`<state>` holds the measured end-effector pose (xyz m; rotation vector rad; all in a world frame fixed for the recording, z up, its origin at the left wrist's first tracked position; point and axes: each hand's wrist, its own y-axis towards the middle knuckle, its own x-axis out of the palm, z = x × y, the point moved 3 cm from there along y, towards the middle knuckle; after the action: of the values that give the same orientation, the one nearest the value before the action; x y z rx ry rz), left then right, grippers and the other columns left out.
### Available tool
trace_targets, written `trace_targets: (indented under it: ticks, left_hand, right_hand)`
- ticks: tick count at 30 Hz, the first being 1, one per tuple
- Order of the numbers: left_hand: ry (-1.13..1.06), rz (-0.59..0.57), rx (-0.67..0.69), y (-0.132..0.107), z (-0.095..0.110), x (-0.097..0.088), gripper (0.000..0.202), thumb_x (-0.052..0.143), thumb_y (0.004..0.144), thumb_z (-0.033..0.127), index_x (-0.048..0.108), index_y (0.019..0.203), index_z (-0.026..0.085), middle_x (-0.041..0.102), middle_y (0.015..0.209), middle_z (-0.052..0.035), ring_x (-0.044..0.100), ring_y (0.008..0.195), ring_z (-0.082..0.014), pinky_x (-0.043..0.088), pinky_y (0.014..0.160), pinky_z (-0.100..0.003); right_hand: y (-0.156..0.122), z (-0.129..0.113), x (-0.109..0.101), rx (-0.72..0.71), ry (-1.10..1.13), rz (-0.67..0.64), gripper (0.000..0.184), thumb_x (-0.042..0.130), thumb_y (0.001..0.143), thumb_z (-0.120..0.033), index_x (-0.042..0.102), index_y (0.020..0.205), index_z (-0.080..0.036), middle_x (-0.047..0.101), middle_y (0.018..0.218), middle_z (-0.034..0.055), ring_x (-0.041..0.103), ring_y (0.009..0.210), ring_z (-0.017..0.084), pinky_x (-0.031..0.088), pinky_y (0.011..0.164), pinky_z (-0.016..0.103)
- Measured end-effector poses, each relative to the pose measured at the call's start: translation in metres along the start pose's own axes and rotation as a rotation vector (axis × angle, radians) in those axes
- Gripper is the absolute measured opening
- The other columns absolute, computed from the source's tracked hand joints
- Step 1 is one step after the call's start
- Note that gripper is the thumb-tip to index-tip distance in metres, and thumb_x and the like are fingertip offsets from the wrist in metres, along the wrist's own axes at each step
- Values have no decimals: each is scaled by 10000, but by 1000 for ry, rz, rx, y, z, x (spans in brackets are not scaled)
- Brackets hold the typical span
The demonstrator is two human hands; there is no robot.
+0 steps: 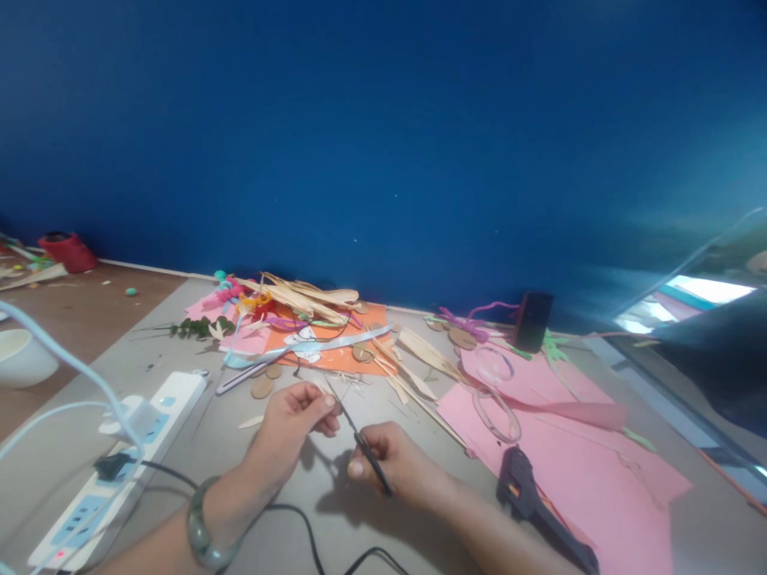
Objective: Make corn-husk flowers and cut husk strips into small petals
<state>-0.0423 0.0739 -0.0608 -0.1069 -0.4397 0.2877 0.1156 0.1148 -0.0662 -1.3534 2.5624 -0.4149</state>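
My right hand (399,463) grips a pair of dark scissors (367,451), whose blades point up and to the left. My left hand (300,415), with a green bangle on its wrist, is held just left of the blades. Its thumb and fingers are pinched together at the scissors' tip; whatever sits between them is too small to make out. Behind the hands, orange paper (335,358) lies under dry tan strips (308,295) and a pale blue ribbon (341,343). Small wooden discs (262,388) rest beyond the left hand.
A white power strip (171,407) with plugs and cables stands at left, near a white cup (27,359). To the right are a black glue gun (527,487), pink paper (629,471), clear rings (497,415) and a black box (533,321). A blue wall (383,160) rises behind.
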Motion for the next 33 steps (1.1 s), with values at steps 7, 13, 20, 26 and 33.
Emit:
trace_targets:
  ticks: [7, 13, 20, 26, 33]
  left_hand:
    - [2, 11, -8, 0, 1, -1, 218, 744, 698, 290, 606, 636, 134, 680, 618, -25, 603, 509, -108, 499, 510, -210]
    - [-2, 10, -15, -2, 3, 0, 220, 743, 695, 295, 610, 618, 137, 673, 605, -26, 595, 512, -112, 491, 519, -213]
    - [59, -119, -46, -6, -1, 7, 200, 709, 734, 306, 637, 645, 142, 614, 585, -6, 552, 548, -104, 461, 562, -209]
    - [168, -256, 21, -9, -3, 15, 181, 685, 758, 291, 667, 641, 154, 546, 703, 4, 503, 540, -84, 418, 523, -211]
    - [277, -349, 138, -10, 1, 15, 156, 658, 787, 279, 703, 690, 165, 517, 741, -18, 536, 615, -117, 444, 574, -236]
  right_hand:
    - [0, 4, -1, 33, -5, 19, 485, 760, 581, -557, 510, 551, -143, 390, 421, -76, 327, 399, 52, 212, 388, 192]
    - [1, 7, -6, 55, -84, 97, 454, 750, 620, -518, 506, 520, -149, 425, 392, -64, 358, 384, 63, 237, 386, 196]
    - [0, -10, -8, -118, 115, 328, 397, 728, 646, -516, 590, 630, -144, 520, 452, -41, 454, 407, 94, 326, 426, 216]
    - [-3, -13, -2, -130, 233, 191, 468, 633, 737, -548, 537, 509, -151, 444, 357, -37, 352, 383, 78, 280, 451, 235]
    - [-1, -10, -5, -143, 429, 101, 376, 683, 723, -425, 516, 530, -150, 415, 384, -53, 325, 434, 77, 225, 476, 227]
